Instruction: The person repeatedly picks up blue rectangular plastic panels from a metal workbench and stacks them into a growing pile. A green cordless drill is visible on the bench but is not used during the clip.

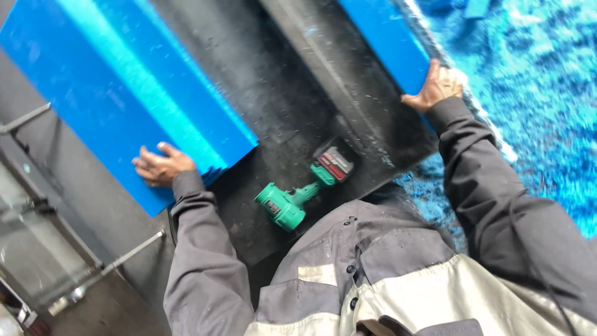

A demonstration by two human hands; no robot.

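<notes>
My left hand (160, 165) lies flat on the near end of a stack of long blue plastic-coated panels (118, 87) that runs off to the upper left. My right hand (436, 86) grips the near end of another blue panel (388, 40) at the upper right. Between the two hands, a green cordless drill (292, 199) with a black and red battery lies on its side on the black work surface (292, 93), close to my chest.
Blue shavings or torn film (541, 99) cover the floor to the right of the bench. Metal frame bars (124, 255) and a glass-like sheet (37, 249) sit at the lower left. My grey work jacket (373, 280) fills the bottom of the view.
</notes>
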